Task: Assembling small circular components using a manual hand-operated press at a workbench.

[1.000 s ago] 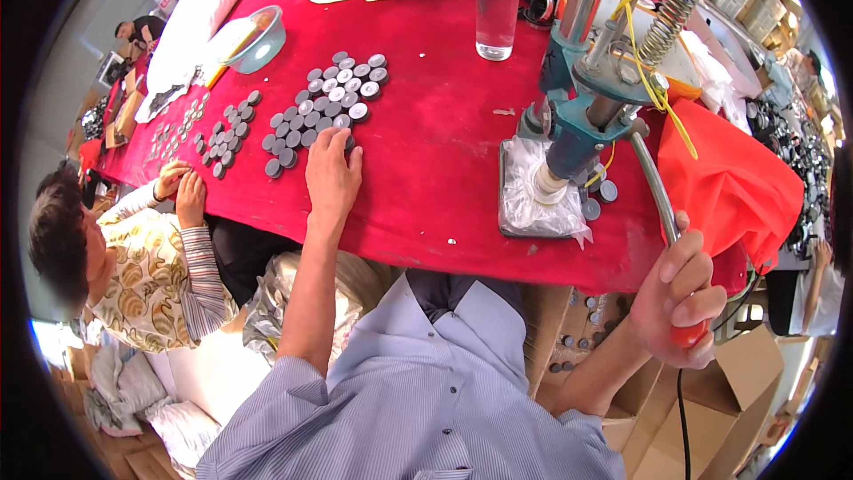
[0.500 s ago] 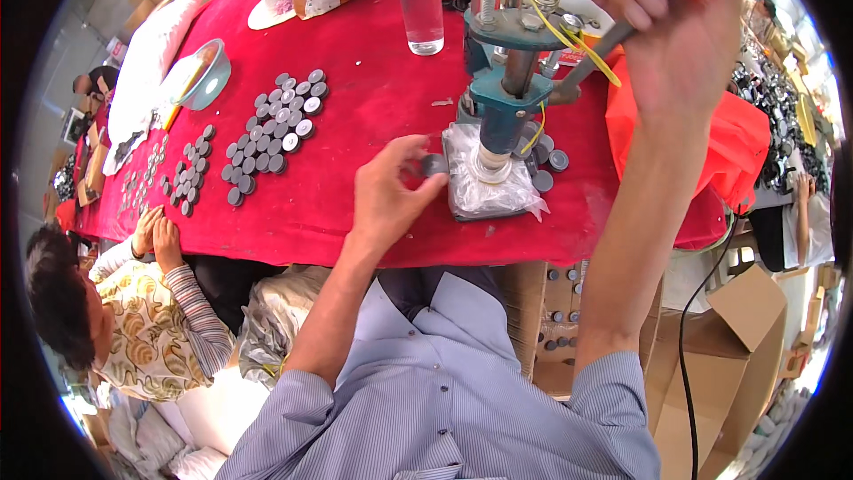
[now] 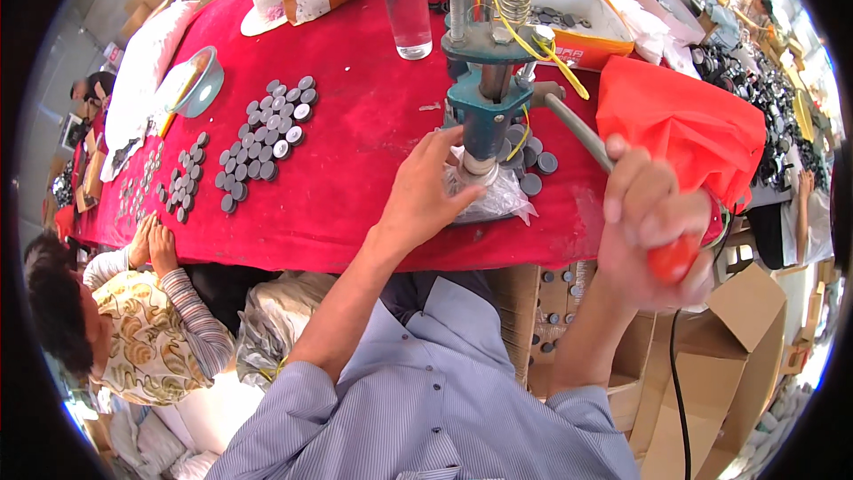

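Right hand (image 3: pixel 653 222) at the lower right grips the red knob (image 3: pixel 673 258) of the teal hand press's (image 3: pixel 484 111) stiff, heavy-looking steel lever, while the left hand (image 3: pixel 426 191), fingers loosely spread, steadies a small light disc at the plastic-wrapped base (image 3: pixel 493 200) on the red counter (image 3: pixel 355 151).

A single fisheye camera on the person's head looks steeply down and forward over the red cloth-covered table (image 3: pixel 355 160), bending its edges toward the dark round rim. The teal metal hand press (image 3: pixel 484 107) stands near, just above centre, and the wearer's striped blue shirt (image 3: pixel 426 409) fills the lower edge.
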Available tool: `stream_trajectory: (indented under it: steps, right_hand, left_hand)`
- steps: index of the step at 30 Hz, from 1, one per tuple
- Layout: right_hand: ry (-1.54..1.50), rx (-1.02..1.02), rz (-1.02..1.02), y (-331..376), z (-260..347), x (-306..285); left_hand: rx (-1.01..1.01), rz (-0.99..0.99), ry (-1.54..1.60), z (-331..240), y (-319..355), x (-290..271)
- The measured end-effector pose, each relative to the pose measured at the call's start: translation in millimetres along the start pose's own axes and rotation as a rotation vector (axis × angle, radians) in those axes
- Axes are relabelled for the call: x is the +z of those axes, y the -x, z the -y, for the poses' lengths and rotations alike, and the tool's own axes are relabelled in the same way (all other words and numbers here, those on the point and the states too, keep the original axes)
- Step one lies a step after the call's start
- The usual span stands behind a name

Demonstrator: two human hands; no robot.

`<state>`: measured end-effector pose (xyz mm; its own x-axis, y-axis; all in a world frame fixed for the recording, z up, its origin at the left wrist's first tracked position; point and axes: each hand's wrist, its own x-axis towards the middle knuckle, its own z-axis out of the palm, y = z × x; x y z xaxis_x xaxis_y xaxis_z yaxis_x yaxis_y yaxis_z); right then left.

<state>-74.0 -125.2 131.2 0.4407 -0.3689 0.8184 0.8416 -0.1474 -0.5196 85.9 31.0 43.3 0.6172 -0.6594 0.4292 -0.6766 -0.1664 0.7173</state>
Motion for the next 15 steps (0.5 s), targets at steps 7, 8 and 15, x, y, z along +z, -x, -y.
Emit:
stream_trajectory:
  steps: [7,8,15]
  right_hand:
    - [0.045,0.006,-0.070,45.7,-8.8,-1.5]
    - [0.044,-0.014,-0.110,48.6,-11.9,-0.7]
    - [0.015,0.007,-0.159,55.8,-13.4,-6.7]
  left_hand:
    - [-0.130,-0.229,-0.298,62.5,37.9,-82.1]
    - [-0.170,-0.275,-0.419,76.9,45.8,-96.5]
    - [-0.368,-0.458,-0.818,145.0,84.8,-159.1]
